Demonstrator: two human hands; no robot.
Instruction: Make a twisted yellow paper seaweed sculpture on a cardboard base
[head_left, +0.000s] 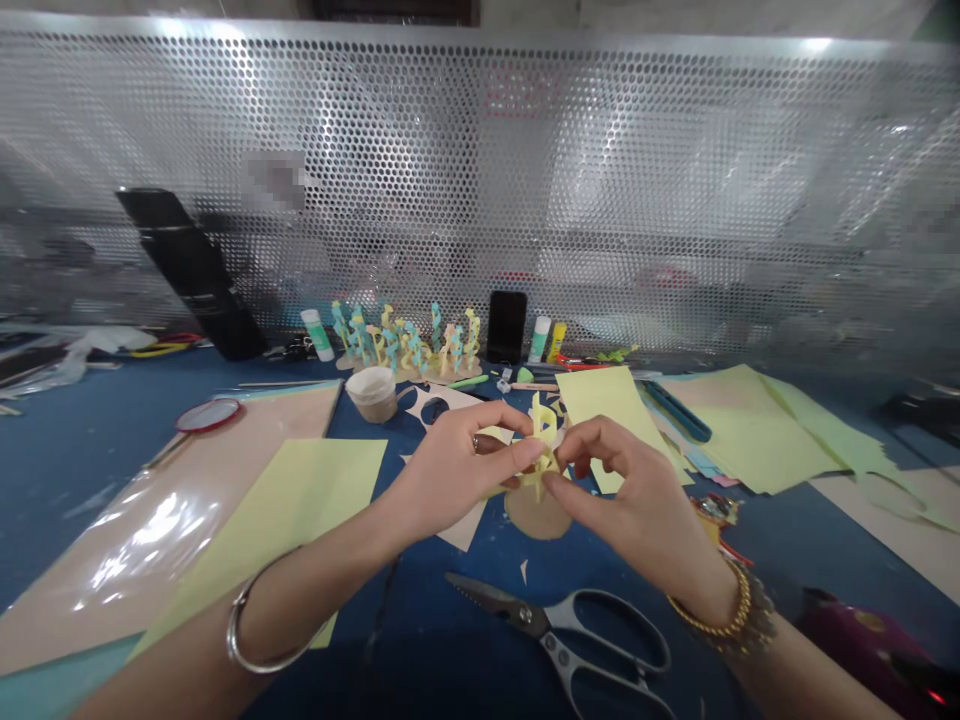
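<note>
Two hands are up in the middle of the picture, over a blue table (409,655). The left hand (450,470) and the right hand (637,500) each have a narrow grip on a small yellow paper shape (544,450), pinching it from both sides with the fingertips. The shape is in the middle of the picture, between the hands. Its long side points up and down, with a small tilt. A round brown card (536,515) sits just under it, and the hands hide part of the card. A yellow sheet (607,410) sticks up just behind the right hand. Scissors (559,640) lie near the bottom edge, below the hands, with their tips pointing left. A strip of blue table shows between them and the hands. On the left, a big yellow sheet (300,510) lies on a shiny tan board (127,540). Near the top of the table are a paper cup (373,393), a row of paper figures (405,345), a black phone (507,327) and a glue stick (317,335). More yellow sheets (750,430) lie on the right. A metal screen with holes (480,170) stands along the far edge.
</note>
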